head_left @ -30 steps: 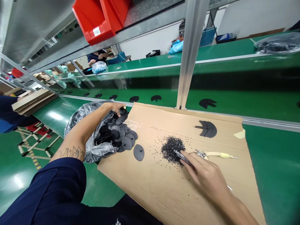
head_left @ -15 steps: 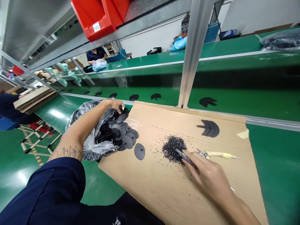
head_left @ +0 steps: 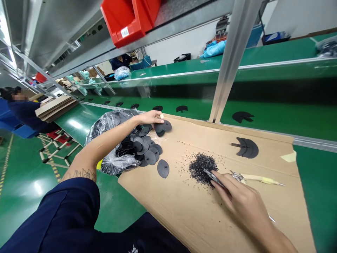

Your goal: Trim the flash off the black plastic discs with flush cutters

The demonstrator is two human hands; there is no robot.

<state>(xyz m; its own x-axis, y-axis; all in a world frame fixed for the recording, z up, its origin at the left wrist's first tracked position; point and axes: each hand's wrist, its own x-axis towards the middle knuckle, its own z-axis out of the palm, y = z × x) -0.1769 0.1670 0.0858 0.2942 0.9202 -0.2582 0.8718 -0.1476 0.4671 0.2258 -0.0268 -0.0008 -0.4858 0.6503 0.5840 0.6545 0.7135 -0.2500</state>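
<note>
My left hand [head_left: 152,117] is closed on a few thin black oval discs [head_left: 166,125], held just above the cardboard beside a heap of similar discs [head_left: 143,146]. A pale cover shows on one of its fingertips. The heap spills from a clear plastic bag [head_left: 116,163]. One loose disc [head_left: 163,168] lies apart on the cardboard. My right hand [head_left: 243,196] grips a slim silvery metal tool [head_left: 212,176], whose exact kind is unclear. Its tip is at a pile of small black bits [head_left: 202,167].
The cardboard sheet [head_left: 168,200] covers the green bench. A notched black part [head_left: 247,147] and a yellow-handled tool [head_left: 259,178] lie right. More black parts [head_left: 242,116] sit on the green strip behind a metal post [head_left: 231,66]. A red bin [head_left: 129,24] overhangs; a person [head_left: 25,109] sits left.
My left hand has come away from the heap toward the right, carrying discs over the cardboard. The right hand stays at the pile with its tool. The camera view has shifted slightly.
</note>
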